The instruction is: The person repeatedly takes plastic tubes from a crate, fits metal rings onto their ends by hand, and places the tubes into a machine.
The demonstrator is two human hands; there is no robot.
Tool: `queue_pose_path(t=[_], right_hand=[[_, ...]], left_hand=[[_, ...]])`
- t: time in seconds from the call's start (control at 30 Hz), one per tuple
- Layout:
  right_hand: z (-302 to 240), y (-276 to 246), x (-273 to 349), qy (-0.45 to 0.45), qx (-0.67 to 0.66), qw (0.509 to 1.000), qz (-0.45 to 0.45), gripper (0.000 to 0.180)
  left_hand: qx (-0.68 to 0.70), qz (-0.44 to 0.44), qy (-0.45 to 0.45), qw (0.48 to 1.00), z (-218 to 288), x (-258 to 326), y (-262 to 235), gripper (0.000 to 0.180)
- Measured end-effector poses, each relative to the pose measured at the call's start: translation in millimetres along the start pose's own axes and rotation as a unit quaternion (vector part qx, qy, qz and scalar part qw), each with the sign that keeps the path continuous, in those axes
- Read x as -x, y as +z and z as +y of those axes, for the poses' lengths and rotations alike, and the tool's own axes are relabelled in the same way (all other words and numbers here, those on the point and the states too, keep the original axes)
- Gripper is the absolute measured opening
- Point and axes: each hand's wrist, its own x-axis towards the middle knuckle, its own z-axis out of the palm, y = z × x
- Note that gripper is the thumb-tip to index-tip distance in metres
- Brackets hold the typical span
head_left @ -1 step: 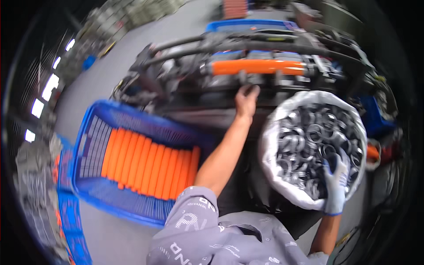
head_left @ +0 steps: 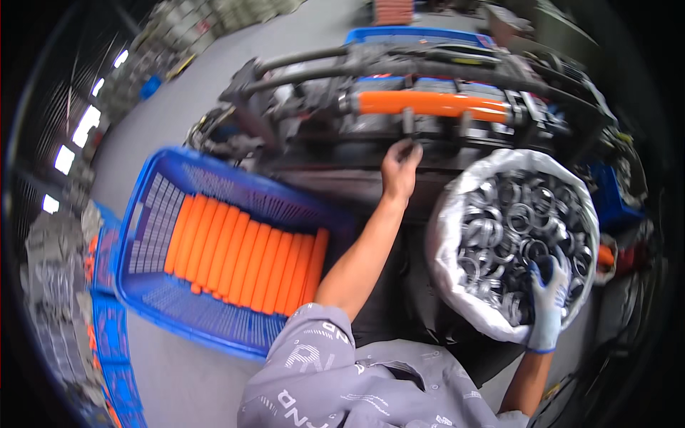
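Observation:
My bare left hand reaches forward to the dark machine. Its fingertips pinch a small dark ring just below the orange tube mounted there. My right hand, in a white and blue glove, rests with fingers spread on the heap of metal rings inside a white bag at the right. Whether it holds a ring I cannot tell.
A blue mesh crate at the left holds several orange tubes laid side by side. More blue crates stand at the far left, and another one behind the machine. Grey floor lies beyond.

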Motion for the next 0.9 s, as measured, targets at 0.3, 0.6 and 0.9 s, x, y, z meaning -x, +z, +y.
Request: queue_pose_path(t=[0.3, 0.6, 0.9], right_hand=[[37.0, 32.9, -3.6, -0.06, -0.121, 0.99, -0.025, 0.046], [-1.1, 23.7, -11.9, -0.105, 0.031, 0.992, -0.07, 0.015], [-33.7, -5.3, -1.8, -0.082, -0.023, 0.996, -0.035, 0.049]], left_hand=[[-0.516, 0.288, -0.254, 0.766, -104.1, 214.9, -453.9, 0.057], [-0.509, 0.173, -0.448, 0.714, -149.7, 294.4, -481.3, 0.089], [-0.31, 0.149, -0.38, 0.859, -123.5, 290.0, -394.2, 0.067]])
